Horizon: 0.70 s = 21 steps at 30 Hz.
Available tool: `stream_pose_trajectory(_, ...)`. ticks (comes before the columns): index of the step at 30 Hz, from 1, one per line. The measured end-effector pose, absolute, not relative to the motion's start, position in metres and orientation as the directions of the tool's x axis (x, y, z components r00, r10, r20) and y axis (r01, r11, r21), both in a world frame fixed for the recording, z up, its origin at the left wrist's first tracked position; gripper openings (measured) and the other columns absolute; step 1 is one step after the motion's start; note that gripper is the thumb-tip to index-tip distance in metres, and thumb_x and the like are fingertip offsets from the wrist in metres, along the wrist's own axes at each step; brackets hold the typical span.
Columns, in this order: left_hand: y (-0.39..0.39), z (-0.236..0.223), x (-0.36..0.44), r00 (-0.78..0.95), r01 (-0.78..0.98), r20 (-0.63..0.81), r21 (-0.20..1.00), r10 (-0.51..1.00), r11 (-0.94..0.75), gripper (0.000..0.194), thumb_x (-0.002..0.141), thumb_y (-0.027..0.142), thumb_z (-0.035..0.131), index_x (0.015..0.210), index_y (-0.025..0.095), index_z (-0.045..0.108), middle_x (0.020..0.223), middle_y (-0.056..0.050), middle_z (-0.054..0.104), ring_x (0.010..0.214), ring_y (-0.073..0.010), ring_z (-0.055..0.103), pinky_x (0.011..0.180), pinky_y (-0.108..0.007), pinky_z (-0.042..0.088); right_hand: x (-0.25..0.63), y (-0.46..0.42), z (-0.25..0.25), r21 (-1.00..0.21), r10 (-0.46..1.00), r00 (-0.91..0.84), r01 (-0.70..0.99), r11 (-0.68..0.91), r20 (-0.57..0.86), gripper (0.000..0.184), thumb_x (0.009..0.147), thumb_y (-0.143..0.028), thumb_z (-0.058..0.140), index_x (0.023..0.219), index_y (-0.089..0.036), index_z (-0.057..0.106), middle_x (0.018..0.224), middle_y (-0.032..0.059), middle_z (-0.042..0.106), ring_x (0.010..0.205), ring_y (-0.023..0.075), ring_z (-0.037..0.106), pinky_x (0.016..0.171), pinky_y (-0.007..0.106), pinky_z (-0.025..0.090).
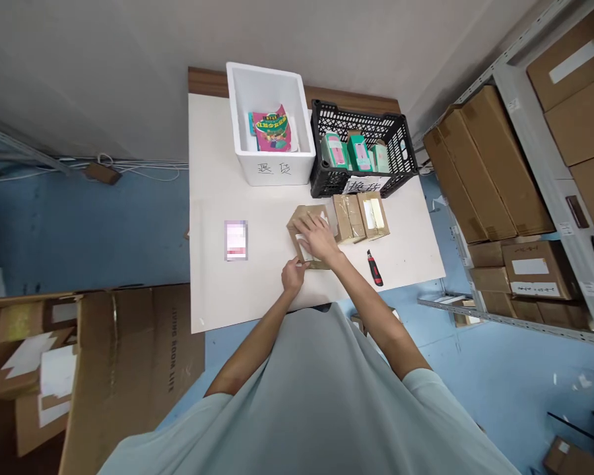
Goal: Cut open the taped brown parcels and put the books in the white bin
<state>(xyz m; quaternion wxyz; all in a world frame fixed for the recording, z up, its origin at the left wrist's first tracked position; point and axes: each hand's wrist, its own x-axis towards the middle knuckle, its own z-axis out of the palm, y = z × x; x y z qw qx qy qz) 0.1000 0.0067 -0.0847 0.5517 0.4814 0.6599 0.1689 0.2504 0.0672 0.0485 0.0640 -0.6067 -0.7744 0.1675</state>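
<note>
A small cardboard box [304, 212] with a white label lies on the white table in front of me. My right hand [319, 239] rests on top of it, fingers stretched out across the label. At the box's near left corner, my left hand [293, 273] has its fingers closed on the edge. Just right of this box stand a taped cardboard box [348, 218] and another labelled box [373, 214], side by side. A red and black utility knife [375, 268] lies on the table, right of my right forearm, touched by neither hand.
At the back of the table [257, 290] stand a white foam bin [277, 168] with colourful packets and a black crate [321, 178] with green boxes. A blurred card [236, 240] lies left. Shelves with cartons [485, 171] flank the right; a large open carton [129, 343] stands lower left.
</note>
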Motion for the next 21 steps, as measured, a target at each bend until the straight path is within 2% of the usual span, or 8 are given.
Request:
stream_pose_trajectory(2,0.005,-0.09,0.106,0.071,0.363,-0.597,0.762,0.799,0.536,0.025,0.096,0.036,0.084,0.119,0.025,0.081,0.135,-0.011,0.082,0.126,-0.034,0.078,0.115,-0.042,0.055,0.245,0.077,0.045,-0.284,0.974,-0.177,0.95,0.132,-0.14,0.052,0.113,-0.015,0.054,0.165,-0.016,0.06,0.166,0.0207,0.064,0.162,0.0367,0.049,0.138,0.057,0.036)
stream_pose_trajectory(4,0.001,-0.095,0.108,0.086,0.259,-0.645,0.75,0.759,0.608,0.033,0.097,0.044,0.086,0.121,0.021,0.08,0.126,-0.014,0.084,0.116,-0.0333,0.082,0.108,-0.044,0.061,0.251,0.079,0.04,-0.287,0.988,-0.076,0.957,0.034,-0.137,0.05,0.113,-0.015,0.052,0.162,-0.013,0.062,0.161,0.0241,0.065,0.154,0.0391,0.056,0.133,0.059,0.042)
stream_pose_trajectory(7,-0.007,-0.099,0.108,0.14,0.1,-0.702,0.711,0.698,0.696,0.043,0.097,0.054,0.087,0.107,0.014,0.078,0.108,-0.019,0.085,0.102,-0.0308,0.085,0.1,-0.045,0.068,0.274,0.067,0.033,-0.401,0.995,-0.024,0.916,-0.018,-0.101,0.045,0.111,-0.016,0.056,0.155,-0.013,0.068,0.158,0.0231,0.067,0.148,0.0391,0.061,0.13,0.059,0.048)
stream_pose_trajectory(11,-0.021,-0.097,0.099,0.106,-0.055,-0.706,0.699,0.7,0.713,0.048,0.089,0.058,0.095,0.091,0.014,0.075,0.106,-0.02,0.085,0.107,-0.0293,0.085,0.109,-0.045,0.068,0.306,0.028,0.027,-0.584,0.996,-0.065,0.812,0.014,-0.067,0.047,0.111,-0.018,0.056,0.155,-0.017,0.069,0.161,0.0186,0.067,0.151,0.0348,0.064,0.132,0.055,0.05)
stream_pose_trajectory(13,-0.029,-0.093,0.086,0.016,-0.094,-0.702,0.708,0.712,0.7,0.049,0.084,0.057,0.099,0.094,0.014,0.077,0.11,-0.019,0.086,0.114,-0.0312,0.084,0.113,-0.048,0.066,0.318,0.001,0.022,-0.664,0.996,-0.065,0.748,0.006,-0.065,0.049,0.113,-0.025,0.056,0.16,-0.018,0.066,0.168,0.0178,0.063,0.156,0.0345,0.061,0.136,0.054,0.048)
stream_pose_trajectory(16,-0.043,-0.083,0.059,-0.146,-0.124,-0.682,0.731,0.716,0.671,0.054,0.08,0.053,0.1,0.11,0.014,0.08,0.122,-0.018,0.085,0.126,-0.0334,0.08,0.118,-0.05,0.063,0.332,-0.041,0.006,-0.79,0.995,-0.031,0.611,-0.058,-0.097,0.055,0.114,-0.043,0.06,0.165,-0.024,0.064,0.173,0.0138,0.06,0.161,0.0343,0.057,0.138,0.054,0.047)
stream_pose_trajectory(18,-0.053,-0.075,0.043,-0.239,-0.127,-0.651,0.757,0.721,0.641,0.059,0.079,0.051,0.1,0.121,0.014,0.08,0.13,-0.017,0.085,0.133,-0.0326,0.077,0.122,-0.048,0.061,0.339,-0.067,-0.012,-0.868,0.987,-0.009,0.478,-0.134,-0.158,0.062,0.112,-0.056,0.062,0.167,-0.026,0.063,0.173,0.0127,0.06,0.16,0.034,0.058,0.134,0.052,0.052)
stream_pose_trajectory(21,-0.066,-0.065,0.033,-0.281,-0.043,-0.58,0.804,0.765,0.594,0.063,0.076,0.05,0.098,0.125,0.014,0.082,0.132,-0.017,0.084,0.134,-0.035,0.077,0.123,-0.05,0.059,0.349,-0.099,-0.041,-0.916,0.958,-0.014,0.297,-0.27,-0.287,0.078,0.105,-0.072,0.066,0.168,-0.025,0.062,0.173,0.0129,0.06,0.157,0.035,0.061,0.129,0.052,0.059)
